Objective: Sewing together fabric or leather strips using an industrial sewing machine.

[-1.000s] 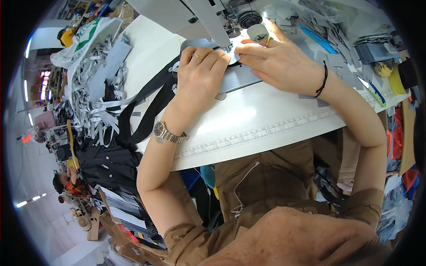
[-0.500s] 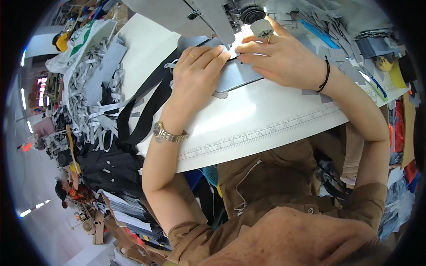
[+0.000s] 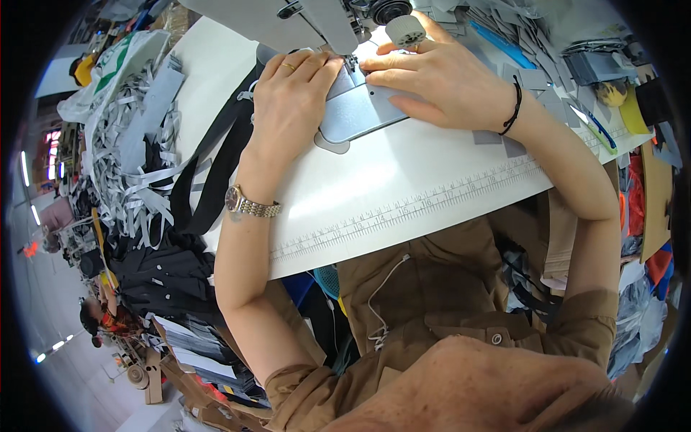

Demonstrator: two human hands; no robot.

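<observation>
Strap (image 3: 229,155), long and black, lies on the table (image 3: 374,194) beside my left hand (image 3: 291,101). My right hand (image 3: 450,83) is by the sewing foot (image 3: 351,63). I can't tell what either grip holds.

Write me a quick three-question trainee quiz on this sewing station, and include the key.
1. True or false: the presser foot of the sewing machine sits between the left hand and the right hand.
2. Choose one. The cord bracelet worn on the right is: A) red; B) black; C) white.
3. Short answer: which hand is nearer the black strap?

Key: 1. True. 2. B. 3. The left hand.
</observation>
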